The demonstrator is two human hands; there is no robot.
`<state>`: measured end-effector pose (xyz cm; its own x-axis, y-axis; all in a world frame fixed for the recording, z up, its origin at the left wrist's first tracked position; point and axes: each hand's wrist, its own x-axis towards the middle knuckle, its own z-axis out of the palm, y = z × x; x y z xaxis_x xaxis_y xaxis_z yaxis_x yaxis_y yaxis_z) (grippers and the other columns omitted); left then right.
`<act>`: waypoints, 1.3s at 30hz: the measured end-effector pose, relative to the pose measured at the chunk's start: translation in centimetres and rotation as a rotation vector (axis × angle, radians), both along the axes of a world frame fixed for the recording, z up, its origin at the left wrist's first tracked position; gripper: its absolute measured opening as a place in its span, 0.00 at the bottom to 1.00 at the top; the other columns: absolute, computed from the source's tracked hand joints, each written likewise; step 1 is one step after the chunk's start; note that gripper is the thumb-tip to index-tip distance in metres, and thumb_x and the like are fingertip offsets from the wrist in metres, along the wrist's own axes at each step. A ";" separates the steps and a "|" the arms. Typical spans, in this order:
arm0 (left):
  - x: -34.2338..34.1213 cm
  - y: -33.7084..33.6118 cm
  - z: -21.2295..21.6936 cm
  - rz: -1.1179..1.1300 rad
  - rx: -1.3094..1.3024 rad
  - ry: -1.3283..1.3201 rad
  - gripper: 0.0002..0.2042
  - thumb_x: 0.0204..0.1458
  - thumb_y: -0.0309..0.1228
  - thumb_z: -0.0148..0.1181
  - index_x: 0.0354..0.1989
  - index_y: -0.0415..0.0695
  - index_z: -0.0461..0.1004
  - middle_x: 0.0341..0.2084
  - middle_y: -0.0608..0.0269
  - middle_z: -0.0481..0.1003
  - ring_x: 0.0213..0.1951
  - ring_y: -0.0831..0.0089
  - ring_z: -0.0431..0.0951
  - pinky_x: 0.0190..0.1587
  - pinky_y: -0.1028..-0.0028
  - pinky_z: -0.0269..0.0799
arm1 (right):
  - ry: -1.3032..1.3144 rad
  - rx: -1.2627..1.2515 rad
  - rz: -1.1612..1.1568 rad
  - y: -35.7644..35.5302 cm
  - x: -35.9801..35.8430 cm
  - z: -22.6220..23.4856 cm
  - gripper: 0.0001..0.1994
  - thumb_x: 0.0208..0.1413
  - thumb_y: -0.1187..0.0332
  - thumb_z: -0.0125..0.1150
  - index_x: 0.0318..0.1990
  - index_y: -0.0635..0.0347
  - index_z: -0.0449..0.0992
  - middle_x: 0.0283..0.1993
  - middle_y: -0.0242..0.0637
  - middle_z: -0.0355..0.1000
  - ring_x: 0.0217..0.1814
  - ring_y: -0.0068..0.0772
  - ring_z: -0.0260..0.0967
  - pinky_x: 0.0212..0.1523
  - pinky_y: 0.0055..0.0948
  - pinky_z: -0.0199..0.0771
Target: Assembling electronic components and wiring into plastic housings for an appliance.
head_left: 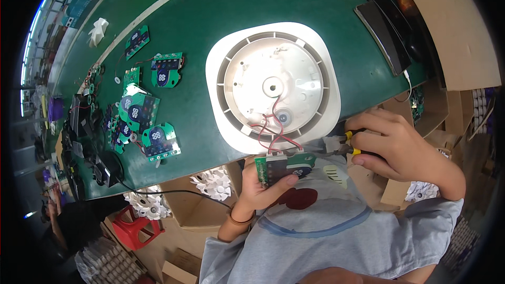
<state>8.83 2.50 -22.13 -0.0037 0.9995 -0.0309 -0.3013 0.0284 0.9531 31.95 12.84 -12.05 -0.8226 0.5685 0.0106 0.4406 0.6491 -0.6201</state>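
Observation:
A green circuit board is pinched in my left hand, its thumb lying across the dark front. Red and dark wires run from white plugs at the board's upper edge into a white round-cornered housing. That housing lies on the green table with a round recess and a centre hole facing up. My right hand is closed round pliers with yellow and black handles. The jaws point left toward the board's wire plugs; whether they touch anything cannot be made out.
Several green circuit boards lie on the left of the table. Dark flat devices with a white cable lie at the right. A cardboard box stands beyond them. Below the table edge are white fan wheels and a red stool.

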 end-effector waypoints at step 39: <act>-0.9 0.7 0.8 -0.150 0.199 0.236 0.11 0.42 0.22 0.66 0.36 0.34 0.77 0.31 0.54 0.79 0.33 0.66 0.79 0.40 0.75 0.70 | -0.138 -0.266 0.047 0.7 -2.2 3.0 0.09 0.51 0.68 0.61 0.35 0.63 0.71 0.36 0.43 0.65 0.33 0.46 0.68 0.36 0.38 0.70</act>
<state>7.90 3.24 -21.32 0.1600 0.9758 0.1490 -0.0788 -0.1378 0.9873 29.74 13.54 -9.06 -0.8316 0.4975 -0.2470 0.5056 0.4939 -0.7074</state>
